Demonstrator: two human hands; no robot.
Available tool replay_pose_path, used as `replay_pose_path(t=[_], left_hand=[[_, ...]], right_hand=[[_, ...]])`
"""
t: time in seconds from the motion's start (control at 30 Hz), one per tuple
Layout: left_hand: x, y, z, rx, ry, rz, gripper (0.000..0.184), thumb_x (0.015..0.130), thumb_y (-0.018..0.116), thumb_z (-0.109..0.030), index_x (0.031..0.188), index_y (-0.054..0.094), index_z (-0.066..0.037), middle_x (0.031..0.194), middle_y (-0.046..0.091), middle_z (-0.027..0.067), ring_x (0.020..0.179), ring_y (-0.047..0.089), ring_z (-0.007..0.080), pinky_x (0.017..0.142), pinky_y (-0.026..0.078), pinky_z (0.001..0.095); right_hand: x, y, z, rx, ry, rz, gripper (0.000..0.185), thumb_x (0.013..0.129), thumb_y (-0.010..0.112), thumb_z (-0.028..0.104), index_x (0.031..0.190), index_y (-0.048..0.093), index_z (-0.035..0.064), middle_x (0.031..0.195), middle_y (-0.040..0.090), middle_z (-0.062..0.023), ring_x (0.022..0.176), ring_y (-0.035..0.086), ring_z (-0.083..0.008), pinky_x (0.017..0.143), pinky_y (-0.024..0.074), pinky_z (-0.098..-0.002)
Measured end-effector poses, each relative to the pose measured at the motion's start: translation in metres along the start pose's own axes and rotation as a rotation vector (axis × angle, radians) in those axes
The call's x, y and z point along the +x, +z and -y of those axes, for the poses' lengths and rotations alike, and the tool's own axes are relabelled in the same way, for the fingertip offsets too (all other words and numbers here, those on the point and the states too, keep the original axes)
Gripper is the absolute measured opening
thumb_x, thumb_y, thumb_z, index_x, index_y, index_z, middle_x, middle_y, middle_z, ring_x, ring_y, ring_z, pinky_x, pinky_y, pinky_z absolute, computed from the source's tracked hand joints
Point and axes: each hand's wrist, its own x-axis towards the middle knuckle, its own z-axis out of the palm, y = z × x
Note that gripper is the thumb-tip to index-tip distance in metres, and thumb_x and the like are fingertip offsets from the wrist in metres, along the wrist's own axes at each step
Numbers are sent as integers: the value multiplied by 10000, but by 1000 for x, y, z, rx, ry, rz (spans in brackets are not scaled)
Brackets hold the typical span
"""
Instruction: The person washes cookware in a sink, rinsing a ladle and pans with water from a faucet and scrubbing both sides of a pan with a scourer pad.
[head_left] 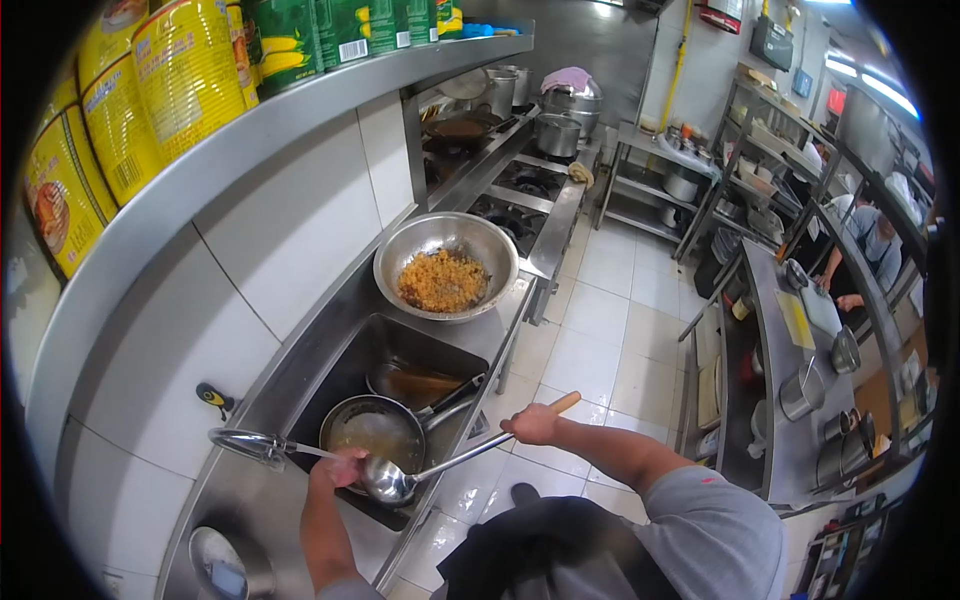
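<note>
Shiny metal ladle (400, 484) with round cup (384, 482) and long wood-ended stick (460, 458) | cup held over dark boxy metal sink (345, 372), beside left hand (342, 468), whose opening and hold cannot be told | stick slanted rightward, wrapped tightly by right hand (533, 424)

Left wall (300, 220): large white tiles, dark joints
Floor (580, 347): pale square tiles, shiny in places
Shelf (330, 88): metal, high on the left
Right table (778, 345): steel
Pipe (683, 50): yellow, upright, far side
Ceiling lights (888, 86): bright white, far right
</note>
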Motion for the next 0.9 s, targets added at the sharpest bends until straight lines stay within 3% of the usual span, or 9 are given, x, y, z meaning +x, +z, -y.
replay_pose_path(t=[0.27, 0.3, 0.43, 0.53, 0.67, 0.73, 0.8, 0.87, 0.9], left_hand=[[-1, 8, 24, -179, 127, -142, 379, 813, 668, -165, 1160, 688, -12, 1141, 740, 136, 1074, 699, 334, 985, 534, 544], [5, 0, 31, -220, 203, -204, 386, 816, 658, -174, 1166, 686, -14, 1142, 741, 137, 1090, 696, 334, 1005, 526, 546], [31, -12, 32, -412, 178, -187, 386, 831, 627, -198, 1169, 684, -21, 1162, 738, 137, 1121, 688, 337, 1037, 510, 560], [53, -44, 74, -561, 400, -309, 398, 906, 536, -208, 1230, 657, -11, 1252, 707, 161, 1162, 676, 353, 1071, 496, 584], [37, 21, 82, -820, 575, -421, 382, 979, 503, -227, 1255, 643, -3, 1269, 701, 154, 1163, 677, 340, 1052, 519, 573], [37, 26, 82, -952, 728, -436, 401, 1041, 475, -302, 1264, 639, -11, 1259, 706, 144, 1158, 683, 319, 1004, 551, 559], [30, 17, 82, -974, 687, -478, 414, 1081, 429, -320, 1283, 637, -23, 1260, 706, 143, 1160, 684, 301, 999, 556, 540], [23, -8, 92, -903, 665, 438, 392, 1087, 446, -335, 1315, 641, -83, 1290, 705, 74, 1214, 659, 275, 1044, 526, 450], [21, 1, 88, -941, 671, 179, 371, 1089, 451, -323, 1309, 648, -98, 1275, 711, 68, 1172, 675, 265, 965, 553, 435]], right_hand=[[-3, 13, -11, 78, 48, -6, 194, 890, 568, 152, 1044, 675, 105, 826, 735, -145, 779, 744, -378, 661, 593, -515], [-5, 15, -9, 106, 78, 9, 199, 889, 567, 148, 1050, 675, 101, 829, 731, -157, 804, 744, -378, 687, 589, -523], [-5, 24, -5, 238, 114, 25, 232, 874, 580, 153, 1077, 686, 118, 880, 736, -178, 860, 732, -395, 772, 576, -531], [-6, 34, -2, 287, 109, 51, 249, 862, 593, 154, 1086, 692, 114, 893, 737, -175, 861, 725, -406, 786, 573, -528], [-8, 43, 23, 460, 164, 68, 198, 880, 616, 160, 1057, 670, 92, 956, 718, -218, 952, 697, -420, 834, 541, -545], [-8, 39, 37, 514, 176, 75, 213, 885, 617, 160, 1084, 652, 92, 974, 717, -221, 970, 694, -423, 847, 539, -546], [-9, 25, 50, 558, 191, 83, 232, 891, 617, 160, 1112, 634, 92, 991, 715, -225, 989, 690, -427, 861, 538, -547], [-11, 8, 59, 589, 190, 74, 287, 902, 625, 161, 1179, 586, 99, 994, 714, -222, 1002, 689, -433, 871, 537, -553], [-12, -3, 65, 587, 180, 83, 287, 902, 625, 161, 1179, 586, 99, 994, 714, -222, 1002, 689, -433, 871, 537, -553]])
